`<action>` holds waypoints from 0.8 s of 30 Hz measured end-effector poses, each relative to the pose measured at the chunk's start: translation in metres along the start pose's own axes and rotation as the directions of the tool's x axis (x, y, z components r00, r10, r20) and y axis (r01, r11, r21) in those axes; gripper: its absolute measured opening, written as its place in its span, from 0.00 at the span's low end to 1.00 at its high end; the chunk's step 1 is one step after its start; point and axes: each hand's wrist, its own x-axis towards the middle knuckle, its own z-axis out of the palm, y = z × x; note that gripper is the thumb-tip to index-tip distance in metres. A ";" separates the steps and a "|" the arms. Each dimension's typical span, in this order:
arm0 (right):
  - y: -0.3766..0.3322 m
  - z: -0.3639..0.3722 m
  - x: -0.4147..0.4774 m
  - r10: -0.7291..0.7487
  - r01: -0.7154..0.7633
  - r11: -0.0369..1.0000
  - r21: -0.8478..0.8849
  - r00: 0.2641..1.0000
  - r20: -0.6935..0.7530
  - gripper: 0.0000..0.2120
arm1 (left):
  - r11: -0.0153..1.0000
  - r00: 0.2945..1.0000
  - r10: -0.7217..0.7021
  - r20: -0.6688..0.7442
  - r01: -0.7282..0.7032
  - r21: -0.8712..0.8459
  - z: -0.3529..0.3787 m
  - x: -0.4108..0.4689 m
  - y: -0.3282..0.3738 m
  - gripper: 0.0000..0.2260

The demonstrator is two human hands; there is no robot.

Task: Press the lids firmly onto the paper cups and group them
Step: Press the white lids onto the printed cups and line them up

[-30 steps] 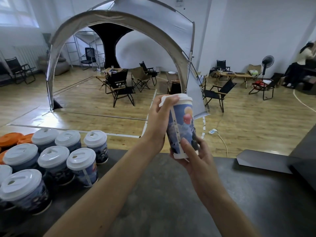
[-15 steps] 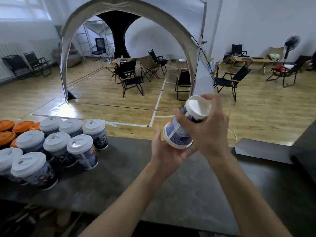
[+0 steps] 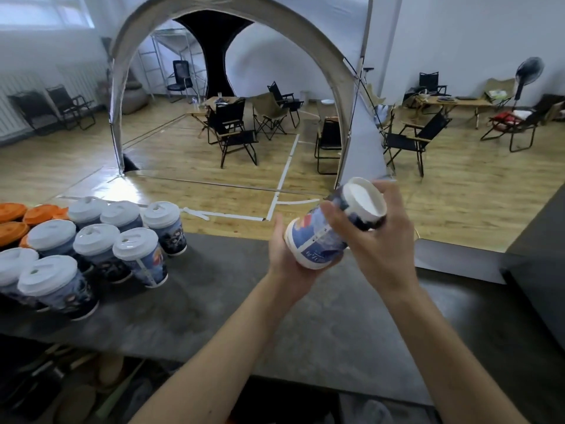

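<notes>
Between both grips, above the worktop [image 3: 305, 316]: a tilted paper cup [image 3: 318, 240], left hand [image 3: 284, 255] cupping its wide white-rimmed end, right hand [image 3: 379, 240] curled round the narrow end.
A hard squeeze could buckle its wall or skew the lid [image 3: 312, 265]; a slip would drop it. Left of the grips stand lidded cups [image 3: 101, 246], orange lids [image 3: 39, 214] behind; beyond, wooden floor [image 3: 183, 191], tent arch [image 3: 345, 87], folding chairs [image 3: 235, 133].

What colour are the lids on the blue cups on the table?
White. The lids show best in the head view, at the left.
</notes>
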 end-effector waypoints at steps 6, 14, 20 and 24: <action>0.049 -0.018 -0.044 0.184 -0.168 0.983 -0.076 0.911 0.368 0.30 | 0.634 0.879 0.477 0.017 -0.357 0.686 -0.011 -0.005 0.049 0.29; 0.095 0.090 -0.098 0.200 -0.227 0.974 -0.023 0.801 0.564 0.29 | -0.055 0.702 0.611 0.366 -0.424 0.904 -0.110 -0.053 0.035 0.15; 0.088 0.210 -0.148 0.158 -0.204 0.979 -0.010 0.722 0.673 0.31 | -0.180 0.592 0.723 0.357 -0.338 0.924 -0.217 -0.102 0.068 0.14; 0.070 0.289 -0.175 0.138 -0.215 0.976 0.029 0.719 0.682 0.32 | -0.197 0.534 0.798 0.280 -0.209 0.958 -0.279 -0.127 0.102 0.14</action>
